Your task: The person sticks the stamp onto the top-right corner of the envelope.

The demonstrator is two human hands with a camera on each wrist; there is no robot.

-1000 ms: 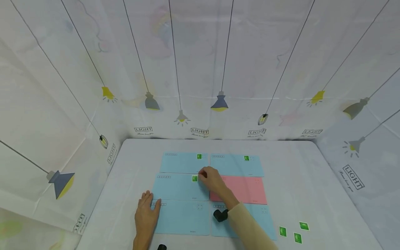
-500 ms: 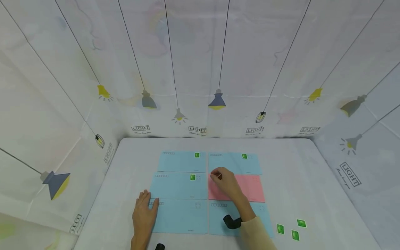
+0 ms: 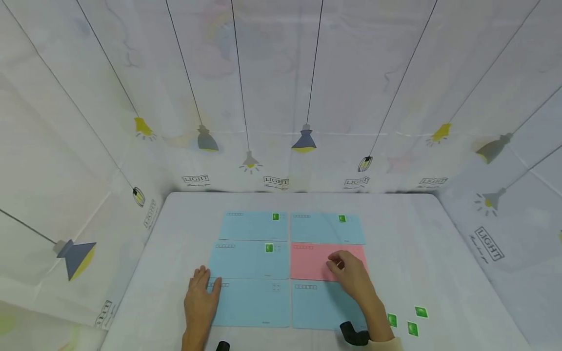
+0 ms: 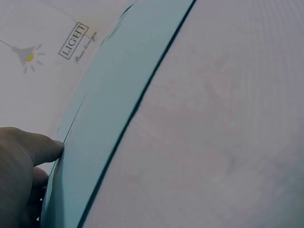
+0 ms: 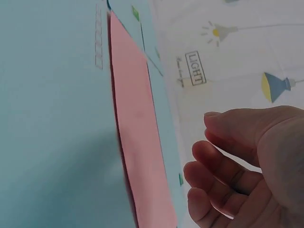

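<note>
Blue and pink envelopes lie in two columns on the white table. My left hand [image 3: 201, 302] rests with spread fingers at the left edge of the front-left blue envelope [image 3: 250, 309]; in the left wrist view its thumb [image 4: 50, 149] touches the blue paper. Over the pink envelope [image 3: 309, 265] hovers my right hand [image 3: 353, 278], fingers loosely bent. The right wrist view shows nothing between the thumb [image 5: 228, 121] and fingers. Green stamps sit on the middle-left envelope [image 3: 246, 265], the back-left envelope [image 3: 250, 226] and the back-right envelope [image 3: 316, 230].
Three loose green stamps, one [image 3: 392, 320] beside my right forearm, another [image 3: 421, 312] farther right and a third [image 3: 412, 329] nearer, lie on the table [image 3: 439, 253]. Another blue envelope [image 3: 313, 307] lies front right. Lamp-printed cloth walls [image 3: 281, 97] enclose the table.
My right hand has moved right and nearer, from beside the stamp on the middle-left envelope to above the pink one. The left hand keeps its place.
</note>
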